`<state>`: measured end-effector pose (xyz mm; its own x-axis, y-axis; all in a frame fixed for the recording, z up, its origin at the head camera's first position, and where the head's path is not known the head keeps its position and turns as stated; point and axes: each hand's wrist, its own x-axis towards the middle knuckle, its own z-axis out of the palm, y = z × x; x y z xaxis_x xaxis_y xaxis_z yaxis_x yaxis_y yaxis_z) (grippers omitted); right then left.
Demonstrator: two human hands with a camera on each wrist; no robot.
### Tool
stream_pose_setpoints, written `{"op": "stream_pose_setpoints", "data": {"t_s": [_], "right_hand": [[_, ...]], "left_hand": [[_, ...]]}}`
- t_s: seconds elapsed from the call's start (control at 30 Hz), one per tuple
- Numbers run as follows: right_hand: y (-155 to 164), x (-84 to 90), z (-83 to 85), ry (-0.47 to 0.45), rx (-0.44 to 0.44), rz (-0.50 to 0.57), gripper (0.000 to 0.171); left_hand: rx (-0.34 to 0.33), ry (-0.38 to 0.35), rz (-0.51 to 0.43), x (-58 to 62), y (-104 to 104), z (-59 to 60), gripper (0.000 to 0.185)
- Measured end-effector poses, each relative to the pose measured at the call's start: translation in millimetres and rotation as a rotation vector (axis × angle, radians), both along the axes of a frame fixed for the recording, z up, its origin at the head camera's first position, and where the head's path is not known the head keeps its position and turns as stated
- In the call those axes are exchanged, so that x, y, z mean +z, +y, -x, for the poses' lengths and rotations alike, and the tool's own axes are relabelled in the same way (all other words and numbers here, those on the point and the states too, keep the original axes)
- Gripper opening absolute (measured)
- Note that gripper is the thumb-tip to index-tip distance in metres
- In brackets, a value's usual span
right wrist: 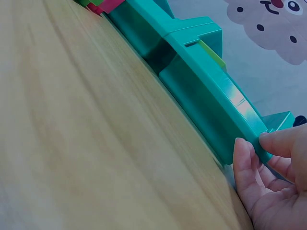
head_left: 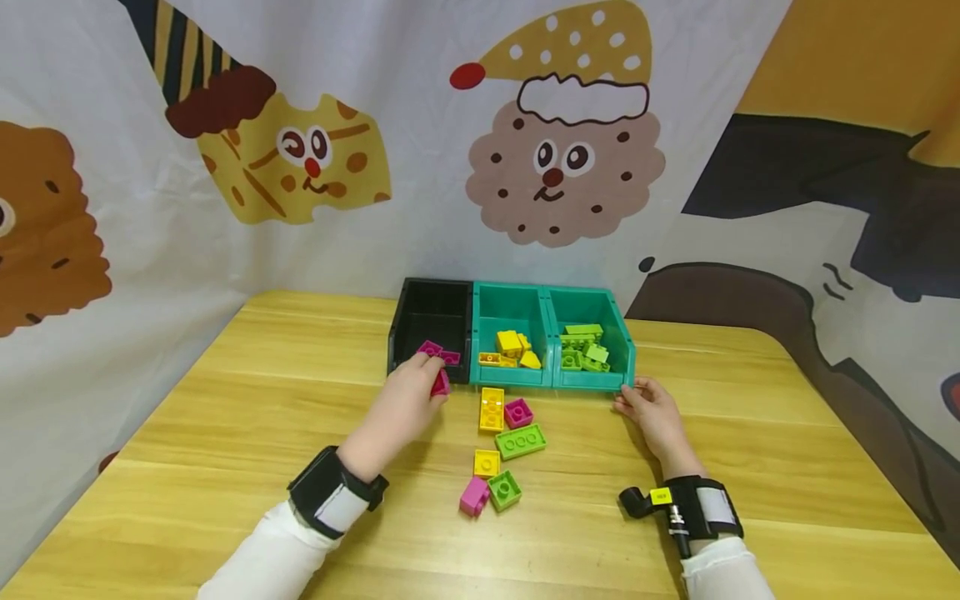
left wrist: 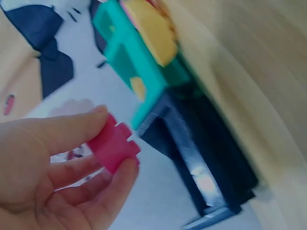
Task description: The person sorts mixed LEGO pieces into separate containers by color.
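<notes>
Left hand point(head_left: 405, 404) pinches a pink brick point(left wrist: 113, 144) btwn thumb and fingertips, right at the front lip of the black bin point(head_left: 431, 315). IMO best way: lift it clear of the lip, get it over the other pink ones, then let go low so it doesn't bounce out. Right hand point(head_left: 651, 408) grips the corner of the green-brick teal bin point(right wrist: 206, 91), thumb on top, fingers curled under, good for steadying the row. Brick's small, magenta, studs up top, a bit blurry in the wrist view.

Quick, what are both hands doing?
Left hand: pinching a pink brick by the black bin.
Right hand: gripping the green bin's corner.
</notes>
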<state>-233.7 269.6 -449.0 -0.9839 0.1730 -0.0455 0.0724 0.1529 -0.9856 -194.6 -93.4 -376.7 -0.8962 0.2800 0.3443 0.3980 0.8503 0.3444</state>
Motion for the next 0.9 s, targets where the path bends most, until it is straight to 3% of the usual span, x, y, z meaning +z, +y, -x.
{"op": "stream_pose_setpoints", "data": {"t_s": [0.27,0.47,0.63,0.9], "right_hand": [[0.3,1.3,-1.0,-0.002,0.005,0.008,0.028],[-1.2,3.7,-2.7,-0.005,0.01,0.004,0.029],[-2.2,5.3,-2.9,-0.01,0.01,-0.005,0.032],[-2.2,6.8,-2.8,-0.009,0.006,0.004,0.032]], "left_hand": [[0.041,0.052,-0.047,-6.8,-2.1,39.7,0.038],[0.082,0.041,-0.07,-16.3,-7.3,69.9,0.038],[0.114,0.037,-0.078,-20.4,-8.2,86.7,0.036],[0.165,-0.092,0.01,-18.8,-0.7,108.4,0.019]]}}
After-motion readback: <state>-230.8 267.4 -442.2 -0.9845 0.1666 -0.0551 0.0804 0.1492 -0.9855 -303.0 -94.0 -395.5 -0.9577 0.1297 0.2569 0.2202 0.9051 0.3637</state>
